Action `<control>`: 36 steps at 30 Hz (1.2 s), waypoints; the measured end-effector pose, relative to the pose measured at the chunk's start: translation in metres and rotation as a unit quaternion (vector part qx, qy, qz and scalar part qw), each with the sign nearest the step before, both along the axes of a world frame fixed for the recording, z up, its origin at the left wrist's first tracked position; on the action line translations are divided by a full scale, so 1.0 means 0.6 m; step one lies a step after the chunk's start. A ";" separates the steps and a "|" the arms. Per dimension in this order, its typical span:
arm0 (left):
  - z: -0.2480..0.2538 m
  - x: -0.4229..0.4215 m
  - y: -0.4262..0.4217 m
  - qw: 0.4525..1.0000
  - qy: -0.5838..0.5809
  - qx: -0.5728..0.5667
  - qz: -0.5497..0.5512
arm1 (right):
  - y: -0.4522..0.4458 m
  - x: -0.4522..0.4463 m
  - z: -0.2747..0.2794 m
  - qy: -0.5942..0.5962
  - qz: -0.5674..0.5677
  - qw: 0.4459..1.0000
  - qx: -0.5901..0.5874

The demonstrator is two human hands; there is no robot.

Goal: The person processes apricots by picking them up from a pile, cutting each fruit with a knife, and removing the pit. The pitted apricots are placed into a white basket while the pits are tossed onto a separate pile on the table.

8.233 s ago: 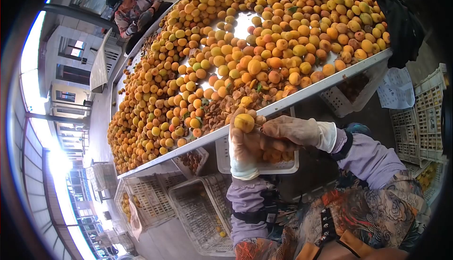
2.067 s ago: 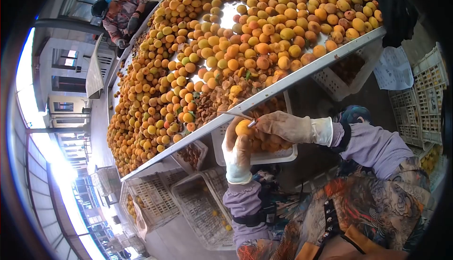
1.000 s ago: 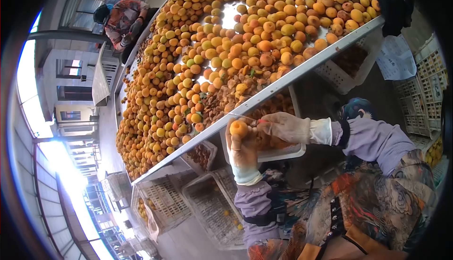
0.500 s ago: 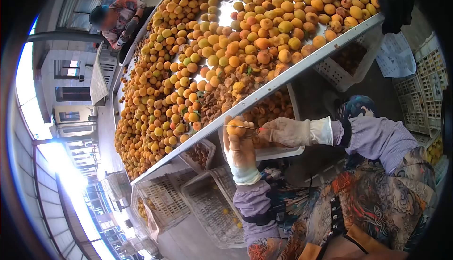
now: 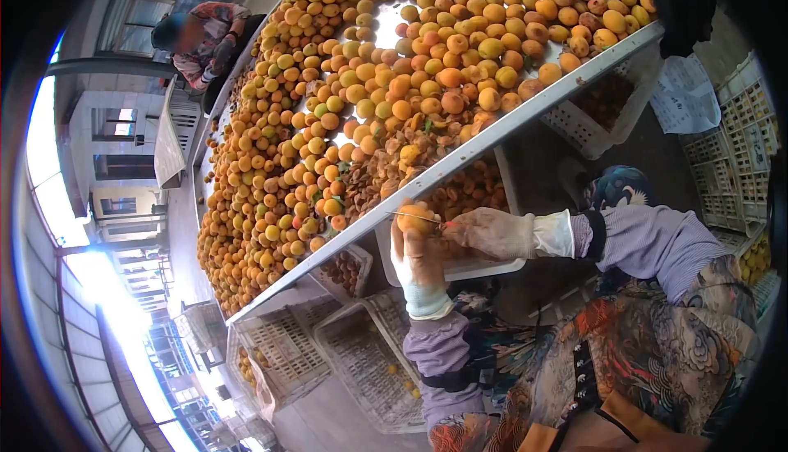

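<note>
In front of me, my gloved left hand (image 5: 416, 253) is closed around an orange apricot (image 5: 417, 220), holding it up near the metal edge of the sorting table (image 5: 460, 157). My gloved right hand (image 5: 495, 235) grips a small knife (image 5: 448, 225) by its red handle. The thin blade lies across the apricot, touching it or its near side; how deep it sits I cannot tell. Below both hands is a white crate (image 5: 484, 268) with halved apricots (image 5: 468, 193) in it, partly hidden by the hands.
Whole apricots (image 5: 361, 91) cover the table, with a heap of brownish pieces (image 5: 373, 175) by the near edge. Plastic crates (image 5: 373, 362) stand below left, others (image 5: 726, 165) at right. Another person (image 5: 209, 42) works across the table.
The whole view has shifted slightly. The blade lies at a slightly steeper slant across the apricot. Both hands keep their holds.
</note>
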State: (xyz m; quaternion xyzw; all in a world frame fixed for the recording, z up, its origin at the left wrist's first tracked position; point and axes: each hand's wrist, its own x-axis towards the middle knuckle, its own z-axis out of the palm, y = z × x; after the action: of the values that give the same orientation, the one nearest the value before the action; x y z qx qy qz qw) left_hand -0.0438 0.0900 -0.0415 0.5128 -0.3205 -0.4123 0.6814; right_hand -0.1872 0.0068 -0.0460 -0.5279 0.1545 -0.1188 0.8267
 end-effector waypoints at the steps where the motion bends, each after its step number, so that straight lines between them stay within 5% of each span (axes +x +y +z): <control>1: 0.007 -0.007 -0.003 1.000 0.008 -0.009 0.011 | -0.001 0.001 -0.002 0.018 0.014 1.000 -0.019; 5: 0.008 -0.017 -0.008 0.999 0.039 -0.025 0.002 | 0.016 0.012 -0.029 -0.051 -0.057 0.989 -0.126; 7: 0.009 -0.025 -0.005 0.967 0.252 0.002 -0.020 | 0.028 0.020 -0.039 -0.100 -0.110 0.986 -0.080; 8: 0.008 -0.026 -0.006 0.967 0.254 0.002 -0.021 | 0.029 0.020 -0.045 -0.098 -0.111 0.986 -0.080; 11: 0.014 -0.026 -0.011 0.967 0.251 0.033 0.004 | 0.025 0.021 -0.032 -0.046 -0.085 0.995 0.014; 17: 0.007 -0.015 -0.011 0.994 -0.100 0.027 0.035 | 0.005 -0.005 0.012 0.033 -0.004 0.989 0.142; 22: 0.000 -0.020 -0.012 0.997 0.066 0.027 -0.001 | 0.028 0.020 -0.041 -0.101 -0.101 0.989 -0.038; 26: 0.014 -0.027 -0.012 0.976 0.209 0.050 0.019 | 0.029 0.017 -0.048 -0.031 -0.079 0.994 -0.075; 32: -0.010 -0.009 -0.014 0.998 0.050 0.016 0.043 | 0.023 0.013 -0.024 -0.017 -0.056 0.998 -0.002; 34: -0.011 -0.004 -0.010 0.999 0.009 0.025 0.045 | 0.013 0.009 -0.014 0.041 -0.014 0.986 -0.163; 36: -0.009 -0.005 -0.014 0.999 0.007 0.005 0.036 | 0.023 0.014 -0.031 0.009 -0.039 0.992 -0.119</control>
State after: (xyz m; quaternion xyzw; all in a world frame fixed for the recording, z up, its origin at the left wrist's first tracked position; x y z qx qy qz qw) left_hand -0.0471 0.0817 -0.0471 0.5246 -0.2947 -0.3925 0.6957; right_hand -0.1790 0.0204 -0.0647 -0.6170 0.1674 -0.1631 0.7514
